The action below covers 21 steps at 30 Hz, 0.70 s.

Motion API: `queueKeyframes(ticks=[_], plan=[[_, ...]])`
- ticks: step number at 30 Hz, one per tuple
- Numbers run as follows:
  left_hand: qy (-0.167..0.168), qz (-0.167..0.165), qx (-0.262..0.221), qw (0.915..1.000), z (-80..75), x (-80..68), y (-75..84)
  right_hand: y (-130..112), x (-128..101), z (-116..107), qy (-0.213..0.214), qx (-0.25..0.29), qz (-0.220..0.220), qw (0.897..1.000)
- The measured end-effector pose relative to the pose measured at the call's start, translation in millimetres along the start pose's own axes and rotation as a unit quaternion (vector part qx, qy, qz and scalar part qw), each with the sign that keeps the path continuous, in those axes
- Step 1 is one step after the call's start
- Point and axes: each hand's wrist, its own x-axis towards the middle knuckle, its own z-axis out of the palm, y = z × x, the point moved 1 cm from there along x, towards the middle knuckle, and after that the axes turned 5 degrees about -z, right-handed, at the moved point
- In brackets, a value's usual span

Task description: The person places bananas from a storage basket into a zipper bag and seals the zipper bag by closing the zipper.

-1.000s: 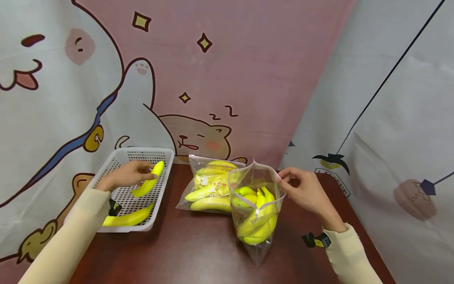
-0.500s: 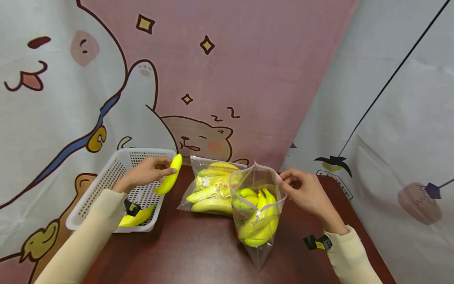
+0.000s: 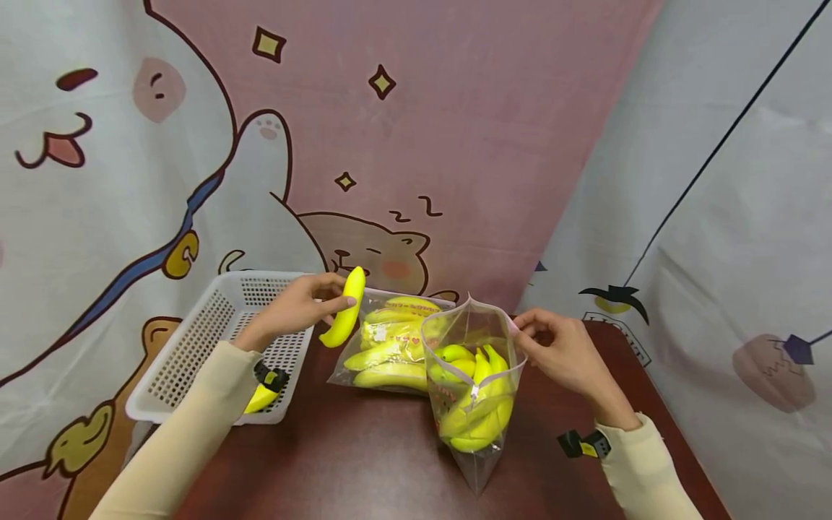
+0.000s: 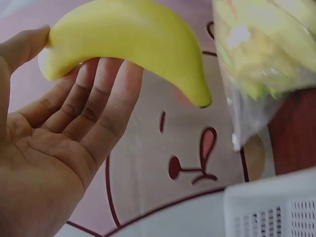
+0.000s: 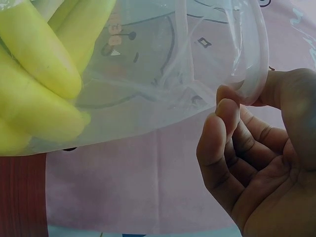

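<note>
My left hand [image 3: 299, 307] pinches a yellow banana [image 3: 345, 309] between thumb and fingers, in the air right of the white basket. In the left wrist view the banana [image 4: 133, 39] arches over the fingers, its thick end under the thumb. My right hand [image 3: 559, 350] pinches the pink rim of a clear zip bag [image 3: 468, 325]. The bag stands with its mouth spread wide, and several bananas [image 3: 477, 415] fill its lower part. Close up in the right wrist view, thumb and index finger [image 5: 229, 94] grip the bag's edge.
A second clear bag [image 3: 390, 343] with several bananas lies behind, between basket and open bag. The white perforated basket [image 3: 195, 347] at the left holds a banana [image 3: 262, 398], partly hidden by the left wrist. A patterned cloth [image 3: 455, 144] hangs behind the brown table [image 3: 338, 462].
My left hand has carried the banana out from over the basket, rightward to the front of the lying bag's left corner. The right hand keeps its hold on the bag rim.
</note>
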Motion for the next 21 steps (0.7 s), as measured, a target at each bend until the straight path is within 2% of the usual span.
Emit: queueKeyframes(ticks=[8, 16, 21], plan=[[0.004, 0.030, -0.027, 0.9992, 13.9, 6.0, 27.0, 1, 0, 1, 0.001, 0.001, 0.001, 1.000], [-0.004, 0.055, -0.046, 0.9974, 23.6, 12.6, 50.6, 0, 0, 2, 0.000, 0.003, 0.003, 1.000], [-0.012, 0.081, -0.064, 0.9945, 30.7, 16.6, 65.4, -1, 1, 2, -0.001, 0.005, 0.003, 1.000]])
